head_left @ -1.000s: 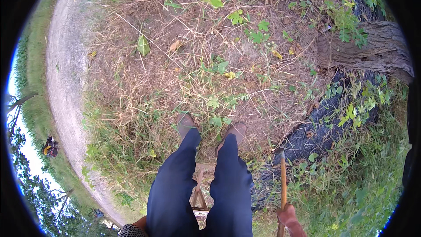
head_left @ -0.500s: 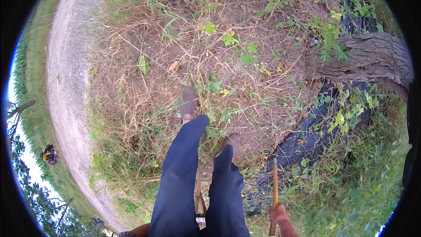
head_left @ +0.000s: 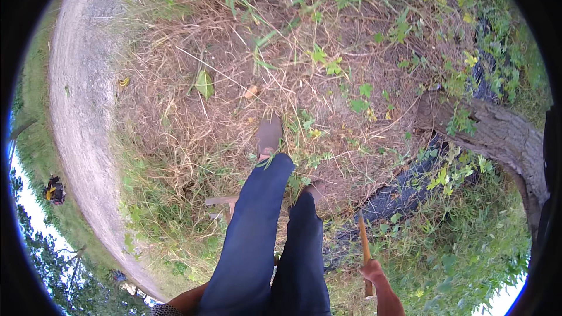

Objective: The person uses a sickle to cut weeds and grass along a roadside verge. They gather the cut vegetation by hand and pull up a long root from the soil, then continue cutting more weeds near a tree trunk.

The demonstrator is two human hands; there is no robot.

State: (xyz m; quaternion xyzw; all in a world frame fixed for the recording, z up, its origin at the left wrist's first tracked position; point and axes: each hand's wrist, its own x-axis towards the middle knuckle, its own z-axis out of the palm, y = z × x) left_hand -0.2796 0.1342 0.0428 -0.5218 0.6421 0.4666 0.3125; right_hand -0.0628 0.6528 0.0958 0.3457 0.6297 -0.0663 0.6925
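At the lower right, my right hand [head_left: 370, 269] is closed around the wooden handle of a tool [head_left: 364, 240]. Its upper end tapers to a small greyish tip near the dark netting; the shape of any blade is unclear. My left forearm [head_left: 188, 299] shows at the bottom, left of my thigh, but the hand is hidden behind the leg. A wooden frame piece [head_left: 222, 200], perhaps part of a stool, sticks out left of my left leg [head_left: 246, 234]. My left shoe [head_left: 269, 134] stands on dry grass, the right shoe [head_left: 316, 190] just behind it.
A tree trunk [head_left: 492, 126] rises at the right, beside black netting [head_left: 398, 196] and leafy vines. Dry cut grass and soil [head_left: 222, 105] lie ahead. A pale gravel road [head_left: 82, 105] curves along the left, with a person [head_left: 55, 191] beyond it.
The view has shifted and turned a little. The wooden frame piece, earlier between my legs, now shows left of my left leg. My right hand and its tool are slightly higher and more tilted.
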